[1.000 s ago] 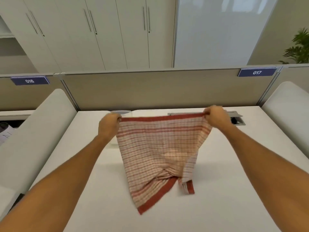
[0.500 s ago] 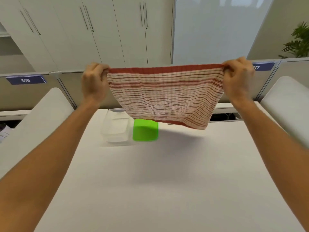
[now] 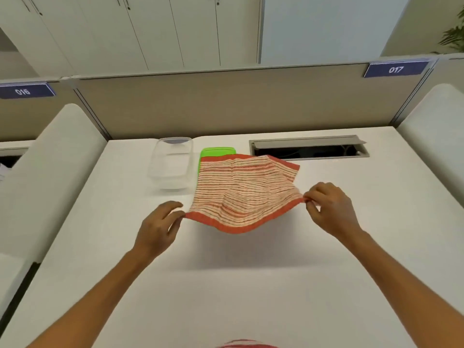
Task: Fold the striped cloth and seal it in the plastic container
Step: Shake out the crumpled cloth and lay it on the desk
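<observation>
Nearest the person, bare white desk [image 3: 226, 297] lay between and beneath the two forearms, with open room on every side of them. The left hand [image 3: 157, 228] pinched the near left corner of the striped cloth [image 3: 244, 194] between thumb and fingertips, and the right hand [image 3: 331, 209] pinched the near right corner the same way, so that the red-bordered near edge sagged in a curve between them, lifted off the desk. Beyond the hands the cloth sloped away and down, its far edge lying over the near part of a green lid [image 3: 217, 153], which lay flat on the desk. Just to the left of that lid, past the left hand, stood the clear plastic container [image 3: 172, 163], open at the top with nothing in it, just beside the cloth's left edge; whether they touched could not be told. Past the right hand, a cable slot [image 3: 308, 146] was let into the desk with its grey flap raised. Behind everything ran a beige partition [image 3: 238, 101], and low white dividers closed the desk on both outer sides of the arms.
</observation>
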